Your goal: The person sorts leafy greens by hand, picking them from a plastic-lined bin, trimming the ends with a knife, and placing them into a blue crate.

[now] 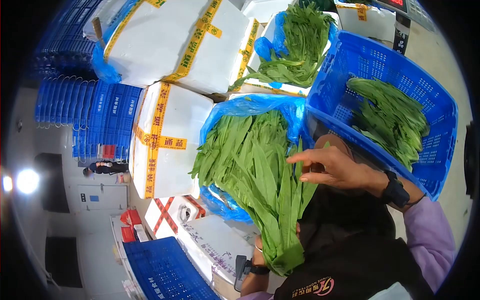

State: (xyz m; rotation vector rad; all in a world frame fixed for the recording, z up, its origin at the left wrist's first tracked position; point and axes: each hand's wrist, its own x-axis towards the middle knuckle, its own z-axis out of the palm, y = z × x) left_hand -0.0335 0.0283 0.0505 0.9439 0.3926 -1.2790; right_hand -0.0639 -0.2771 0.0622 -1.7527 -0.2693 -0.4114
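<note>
My left hand (258, 256) is wrapped around the stem end of a bunch of long-leaf lettuce (275, 205); the leaves hide most of its fingers. Above that bunch hovers my right hand (325, 167), its index finger and thumb apart beside the leaf edges, with nothing visible in its grip. Behind the bunch, more long green leaves (232, 137) fill a box lined with a blue plastic bag (250, 104). To the right, a blue perforated crate (432, 150) holds a pile of the same leafy greens (390, 120).
The view is turned sideways. White foam boxes with yellow tape (170, 115) stand around the greens. Another open box holds leafy greens (305, 45). Stacked blue crates (102, 107) and a distant person (107, 167) are at left. A blue crate (165, 270) lies at lower left.
</note>
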